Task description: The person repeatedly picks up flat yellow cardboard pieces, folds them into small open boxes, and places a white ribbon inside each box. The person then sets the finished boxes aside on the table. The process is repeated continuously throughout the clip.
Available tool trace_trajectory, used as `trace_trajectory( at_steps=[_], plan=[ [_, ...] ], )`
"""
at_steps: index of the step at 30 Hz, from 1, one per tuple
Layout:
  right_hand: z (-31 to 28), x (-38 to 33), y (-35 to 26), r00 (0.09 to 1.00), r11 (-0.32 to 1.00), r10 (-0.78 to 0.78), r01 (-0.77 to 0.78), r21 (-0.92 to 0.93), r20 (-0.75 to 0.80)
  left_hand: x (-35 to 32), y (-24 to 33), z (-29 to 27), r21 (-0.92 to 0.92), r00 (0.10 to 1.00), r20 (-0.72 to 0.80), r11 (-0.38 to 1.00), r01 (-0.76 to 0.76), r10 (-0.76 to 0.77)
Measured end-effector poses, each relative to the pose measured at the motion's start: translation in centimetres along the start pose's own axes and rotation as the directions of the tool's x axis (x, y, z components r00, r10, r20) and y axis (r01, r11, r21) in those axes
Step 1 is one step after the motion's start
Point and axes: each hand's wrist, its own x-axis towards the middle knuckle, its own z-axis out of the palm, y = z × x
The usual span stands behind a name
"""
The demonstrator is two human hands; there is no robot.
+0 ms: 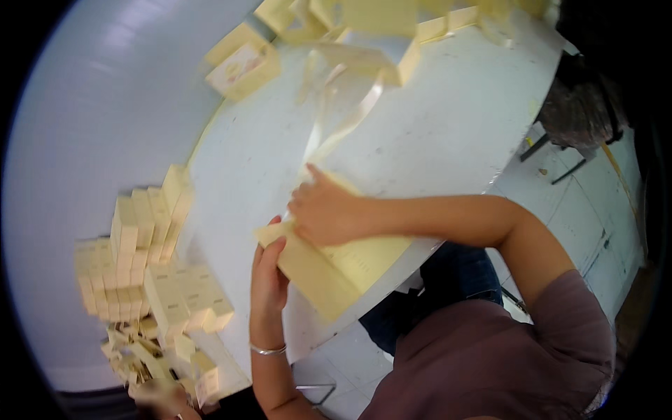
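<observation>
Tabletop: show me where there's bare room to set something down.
The white tabletop is bare right of the ribbon, between the boxes at the top and the right forearm, and left of it, between the stacked boxes and the left hand. Crowded: the top edge, the left side, and around the cream carton by the right hand.

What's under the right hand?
Yellow cardboard piece shows beside the right hand; white ribbon runs up to the hand. Whatever lies directly beneath is covered; can't tell.
</observation>
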Motion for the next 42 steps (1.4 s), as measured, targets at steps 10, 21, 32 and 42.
trace_trajectory(
  at_steps=[10, 21, 32, 42],
  plan=[
    [-4.1, -5.7, 12.8, 0.971, -0.163, 0.233, -0.009, 0.987, 0.048, 0.2, -4.2, -2.3, -0.257, 0.994, -0.050, 0.960, -0.109, 0.099],
    [-8.5, -4.2, 2.2, 0.932, 0.918, -0.189, 0.280, -0.280, 0.311, -1.0, -3.1, 3.0, -0.185, 0.979, -0.068, 0.962, -0.201, 0.192],
    [-15.9, -1.8, 2.3, 0.958, 0.569, -0.068, -0.193, 0.799, 0.279, -1.8, 4.5, 5.6, 0.445, 0.576, 0.320, 0.418, -0.792, 0.752],
    [-24.9, -6.0, 9.8, 0.962, 0.929, 0.258, -0.220, 0.298, -0.093, 1.4, 6.7, 4.9, 0.457, 0.768, 0.366, 0.618, -0.640, 0.525]
  ],
)
